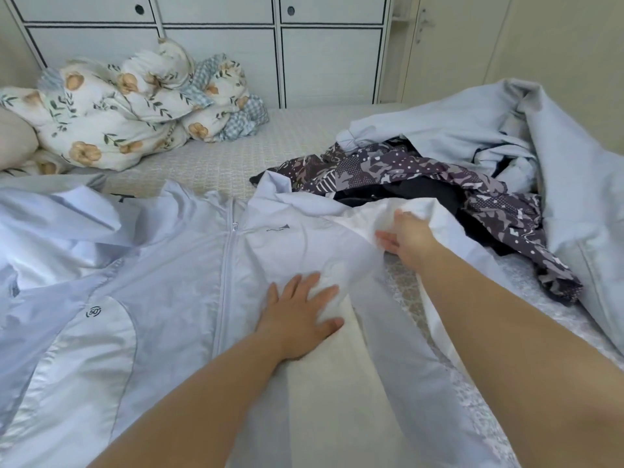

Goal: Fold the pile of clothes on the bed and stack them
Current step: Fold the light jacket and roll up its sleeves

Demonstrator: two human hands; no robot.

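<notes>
Two hands on the pale zip jacket spread front-up on the bed: left hand flat, fingers straight, pinning the chest; right hand pinching the sleeve shoulder, best drawn smoothly across, clear of the unfolded pile.

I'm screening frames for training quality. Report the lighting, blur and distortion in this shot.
Head view: light is soft and even, with no hard shadows or glare; the right hand on the pale blue jacket is smeared by motion blur, while the left hand stays sharper; wide-angle distortion bows the cabinet lines and stretches the forearms at the lower edge.
</notes>
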